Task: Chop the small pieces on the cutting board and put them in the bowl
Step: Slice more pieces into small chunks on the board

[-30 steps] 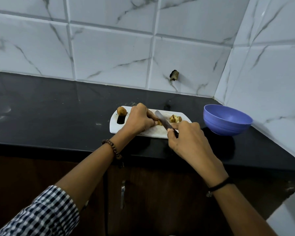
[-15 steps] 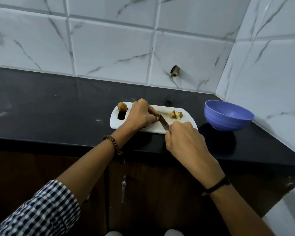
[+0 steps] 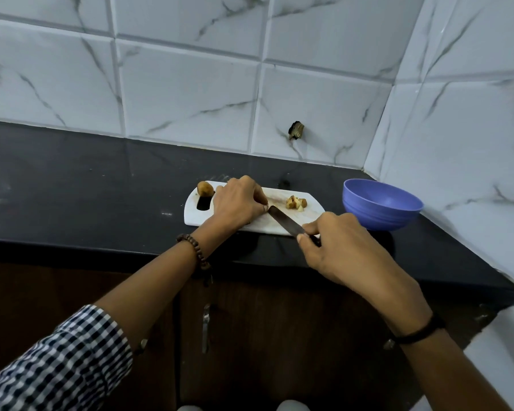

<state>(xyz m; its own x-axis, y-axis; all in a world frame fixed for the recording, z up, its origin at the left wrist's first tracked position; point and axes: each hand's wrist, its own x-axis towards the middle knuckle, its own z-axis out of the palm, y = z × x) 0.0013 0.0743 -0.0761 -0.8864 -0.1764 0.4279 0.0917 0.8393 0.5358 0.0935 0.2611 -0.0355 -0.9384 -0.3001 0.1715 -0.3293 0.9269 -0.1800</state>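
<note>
Farthest left of my left grip, a whole brown piece (image 3: 205, 188) sits uncut on the cutting board (image 3: 251, 225) beside its handle slot. My left hand (image 3: 238, 203) is curled, fingertips together, pinning something against the board that I cannot see. Just right of it the knife (image 3: 285, 221) blade angles down to the board, my right hand (image 3: 339, 247) clamped on its handle. Beyond the blade lies a small heap of chopped cubes (image 3: 296, 202). Farther right, the blue bowl (image 3: 380, 204) looks empty on the dark surface (image 3: 101, 185). I judge the chopping partly done, no transfer yet.
</note>
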